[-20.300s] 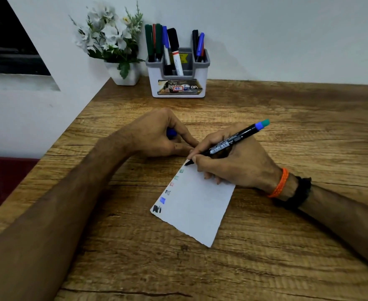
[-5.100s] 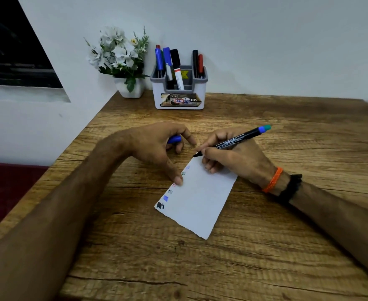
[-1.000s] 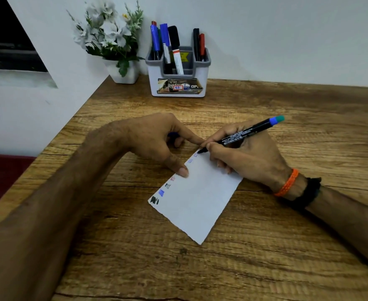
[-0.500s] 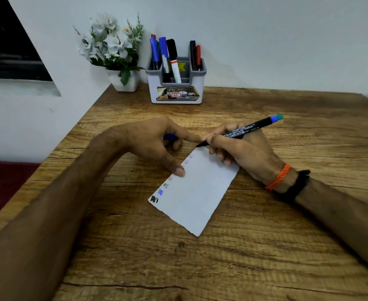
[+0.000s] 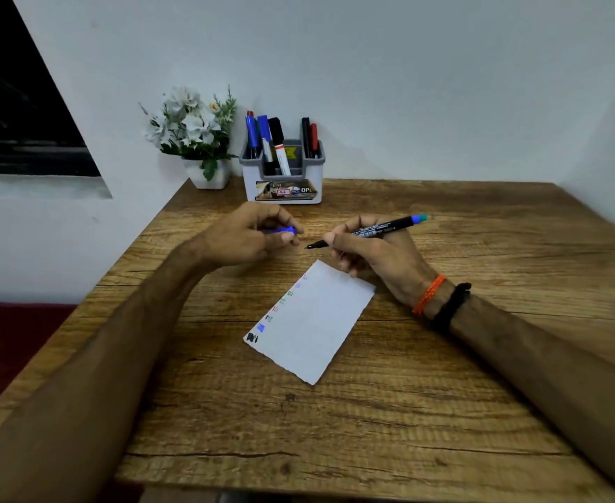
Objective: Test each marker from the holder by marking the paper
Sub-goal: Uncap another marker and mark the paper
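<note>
Both hands have lifted off the paper [image 5: 313,321], marker [image 5: 371,232] tip raised.

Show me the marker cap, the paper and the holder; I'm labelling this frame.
blue cap [image 5: 285,230], head view, exposed end in left hand.
paper [image 5: 316,321], head view, blank middle.
holder [image 5: 284,190], head view, front wall.

The table [image 5: 443,412] was a wooden one with a strong brown grain, set into a corner between two pale walls. Near its middle a white sheet of paper [image 5: 320,332] lay flat and slanted, a column of small coloured marks running along its left edge. At the back edge stood a grey and white marker holder [image 5: 284,186] with several markers upright in it. Just beside the holder, at the back left corner, sat a small white pot of white flowers [image 5: 204,168]. Both forearms rested on the tabletop.
</note>
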Demonstrator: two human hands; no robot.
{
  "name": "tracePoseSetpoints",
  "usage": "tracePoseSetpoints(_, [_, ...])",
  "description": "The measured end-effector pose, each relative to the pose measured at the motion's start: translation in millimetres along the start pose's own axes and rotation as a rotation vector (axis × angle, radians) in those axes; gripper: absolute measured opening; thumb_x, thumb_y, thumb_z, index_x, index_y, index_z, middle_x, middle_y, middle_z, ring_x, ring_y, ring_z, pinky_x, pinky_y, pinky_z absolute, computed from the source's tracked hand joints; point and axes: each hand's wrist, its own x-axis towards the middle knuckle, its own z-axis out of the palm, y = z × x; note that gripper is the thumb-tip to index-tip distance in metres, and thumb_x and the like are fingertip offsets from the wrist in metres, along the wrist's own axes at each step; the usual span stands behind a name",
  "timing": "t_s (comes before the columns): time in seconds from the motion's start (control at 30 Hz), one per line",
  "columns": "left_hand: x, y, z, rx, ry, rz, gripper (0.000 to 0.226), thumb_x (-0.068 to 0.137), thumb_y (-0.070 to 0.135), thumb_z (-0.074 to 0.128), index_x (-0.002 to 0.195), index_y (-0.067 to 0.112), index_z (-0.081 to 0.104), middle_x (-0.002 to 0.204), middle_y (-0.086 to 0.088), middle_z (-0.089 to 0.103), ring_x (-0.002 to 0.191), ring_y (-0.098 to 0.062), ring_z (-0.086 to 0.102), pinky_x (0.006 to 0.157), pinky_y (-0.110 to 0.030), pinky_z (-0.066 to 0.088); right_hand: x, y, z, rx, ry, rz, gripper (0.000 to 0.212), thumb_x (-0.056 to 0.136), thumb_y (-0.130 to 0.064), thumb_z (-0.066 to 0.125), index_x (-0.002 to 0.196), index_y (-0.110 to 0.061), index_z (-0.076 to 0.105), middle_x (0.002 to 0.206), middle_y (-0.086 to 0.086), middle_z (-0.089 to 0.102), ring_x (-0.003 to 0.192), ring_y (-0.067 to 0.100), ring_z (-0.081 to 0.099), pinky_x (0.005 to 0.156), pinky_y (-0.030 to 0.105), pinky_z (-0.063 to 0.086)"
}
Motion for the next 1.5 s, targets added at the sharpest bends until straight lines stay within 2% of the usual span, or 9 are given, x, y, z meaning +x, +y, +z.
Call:
tracePoseSetpoints(0.27, [0,6,11,-0.143,0.112,0.046,0.015,0.085,0.008,0.068,0.100,0.004,0.067,0.083,-0.005,0.068,0.067,-0.011,0.063,0.067,-0.026,0.057,4,-2,-12,0.155,0.012,0.030,0.018,0.096,-0.018,0.057,0.092,-0.009,0.073,0.077,0.005,0.072,0.057,0.013,0.059,0.049,0.021,0.045])
tracePoseSetpoints(0.47, [3,5,14,-0.184,0.093,0.077,0.015,0.085,0.005,0.067,0.100,0.003,0.066,0.084,-0.006,0.067,0.070,-0.007,0.064,0.065,-0.021,0.055,6,3,-15,0.155,-0.091,0.036,0.035,0.085,-0.027,0.048,0.102,-0.011,0.074,0.094,0.013,0.075,0.059,0.015,0.062,0.051,0.022,0.046])
tracePoseSetpoints(0.57, [3,5,16,-0.210,0.074,0.093,0.016,0.086,0.004,0.066,0.102,0.001,0.066,0.079,-0.002,0.068,0.071,-0.008,0.063,0.065,-0.023,0.055,6,3,-13,0.141,-0.107,0.041,0.023,0.095,-0.018,0.050,0.104,-0.010,0.070,0.100,0.015,0.075,0.055,0.014,0.063,0.050,0.021,0.046])
tracePoseSetpoints(0.77, [3,6,19,-0.268,0.092,0.094,0.021,0.089,0.008,0.061,0.107,-0.004,0.063,0.079,-0.003,0.069,0.066,-0.008,0.062,0.059,-0.022,0.053,6,6,-11,0.018,0.017,-0.031,0.008,0.086,-0.022,0.071,0.087,-0.014,0.071,0.073,0.004,0.072,0.046,0.011,0.054,0.044,0.021,0.043])
tracePoseSetpoints(1.03, [3,10,26,-0.242,0.122,0.084,0.024,0.100,0.018,0.044,0.093,-0.003,0.055,0.067,-0.002,0.054,0.052,-0.004,0.044,0.049,-0.018,0.037,9,16,-13,-0.087,0.033,-0.194,0.014,0.090,-0.008,0.067,0.100,0.001,0.070,0.073,0.005,0.070,0.044,0.007,0.052,0.043,0.020,0.044])
tracePoseSetpoints(1.13, [4,11,30,-0.242,0.130,0.067,0.022,0.100,0.019,0.043,0.086,0.005,0.051,0.068,-0.003,0.051,0.053,-0.006,0.041,0.049,-0.019,0.034,12,19,-13,-0.163,0.017,-0.272,0.009,0.091,-0.005,0.064,0.097,0.001,0.067,0.065,-0.007,0.064,0.045,0.005,0.050,0.044,0.018,0.043])
tracePoseSetpoints(1.27, [4,11,31,-0.223,0.125,0.057,0.023,0.101,0.018,0.041,0.082,0.008,0.049,0.068,-0.004,0.048,0.057,-0.012,0.038,0.051,-0.024,0.033,15,20,-12,-0.212,-0.004,-0.301,0.009,0.092,-0.004,0.063,0.098,0.003,0.065,0.065,-0.004,0.059,0.046,0.003,0.051,0.046,0.017,0.043])
tracePoseSetpoints(1.4, [2,14,26,-0.246,0.113,0.069,0.020,0.101,0.015,0.042,0.087,0.003,0.051,0.069,-0.002,0.053,0.053,-0.007,0.042,0.050,-0.020,0.036,15,16,-15,-0.239,-0.059,-0.304,0.008,0.093,-0.009,0.064,0.099,-0.003,0.064,0.072,0.000,0.062,0.050,0.006,0.055,0.049,0.018,0.045])
tracePoseSetpoints(1.5, [4,14,18,-0.219,0.191,0.106,0.011,0.096,0.011,0.052,0.096,0.002,0.056,0.076,-0.003,0.064,0.061,-0.008,0.058,0.055,-0.019,0.049,17,12,-17,-0.264,-0.053,-0.308,0.010,0.092,-0.013,0.066,0.101,-0.008,0.064,0.078,0.000,0.068,0.061,0.010,0.064,0.057,0.021,0.050])
